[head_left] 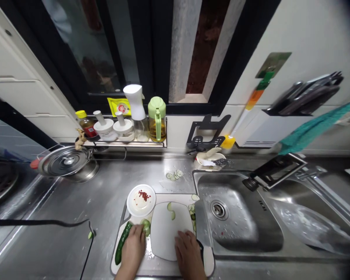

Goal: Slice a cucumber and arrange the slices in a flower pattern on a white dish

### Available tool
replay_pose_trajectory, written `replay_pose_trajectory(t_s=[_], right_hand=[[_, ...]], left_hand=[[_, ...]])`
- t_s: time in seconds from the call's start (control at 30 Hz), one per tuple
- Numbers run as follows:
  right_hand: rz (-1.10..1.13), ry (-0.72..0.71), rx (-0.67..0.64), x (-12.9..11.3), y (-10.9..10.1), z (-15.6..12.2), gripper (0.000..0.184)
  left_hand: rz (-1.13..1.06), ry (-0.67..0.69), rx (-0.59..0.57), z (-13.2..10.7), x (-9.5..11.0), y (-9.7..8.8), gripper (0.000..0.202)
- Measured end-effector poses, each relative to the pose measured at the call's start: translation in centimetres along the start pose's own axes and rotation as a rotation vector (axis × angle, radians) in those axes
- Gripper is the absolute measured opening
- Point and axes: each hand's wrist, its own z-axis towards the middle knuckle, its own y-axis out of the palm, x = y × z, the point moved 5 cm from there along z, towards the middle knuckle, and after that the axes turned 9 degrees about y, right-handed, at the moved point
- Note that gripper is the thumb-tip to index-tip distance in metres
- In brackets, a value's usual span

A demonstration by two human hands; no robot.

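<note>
My left hand has its fingers bent together against a small stack of cucumber slices at the left of the cutting board. Just beside that hand lies a dark green cucumber. A flat white plate with rounded corners rests on the board, with two cucumber slices near its far end. My right hand lies over the plate's right edge, fingers stretched forward. Right of it is a knife with a wide blade, its black handle partly hidden. More slices lie between plate and blade.
A white dish with red chili pieces stands at the board's far left corner. Loose slices lie on the steel counter. The sink is at the right, a lidded pot at the left, and a condiment rack behind.
</note>
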Motion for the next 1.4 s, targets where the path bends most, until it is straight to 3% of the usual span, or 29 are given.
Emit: replay_pose_trajectory(t_s=[0.37, 0.6, 0.77, 0.97, 1.07, 1.17, 1.27, 1.4], right_hand=[[0.1, 0.056, -0.02, 0.2, 0.1, -0.2, 0.029], [0.393, 0.065, -0.196, -1.9, -0.7, 2.7, 0.03], [0.626, 0.123, -0.296, -4.4, -0.5, 5.5, 0.041], [0.815, 0.343, -0.469, -4.0, -1.0, 7.6, 0.009], [0.825, 0.376, -0.513, -3.0, -2.1, 8.1, 0.009], [0.802, 0.381, -0.505, -2.1, -3.3, 8.4, 0.01], [0.765, 0.375, -0.464, -1.6, -4.5, 8.6, 0.009], [0.783, 0.308, -0.506, -1.5, -5.9, 8.9, 0.012]], left_hand=[[-0.092, -0.038, -0.005, 0.4, -0.3, -0.2, 0.02], [-0.348, -0.008, -0.089, -0.1, -0.7, -0.8, 0.013], [-0.533, 0.012, -0.147, -0.1, 1.0, -1.3, 0.014], [-0.81, -0.035, -0.178, 0.9, 3.6, -1.0, 0.032], [-1.027, -0.183, -0.226, 1.3, 4.3, 0.4, 0.045], [-1.313, -0.498, -0.317, 0.8, 5.1, 2.4, 0.051], [-1.509, -0.774, -0.445, 0.0, 6.4, 3.9, 0.045], [-1.602, -0.932, -0.62, -0.2, 7.7, 4.4, 0.03]])
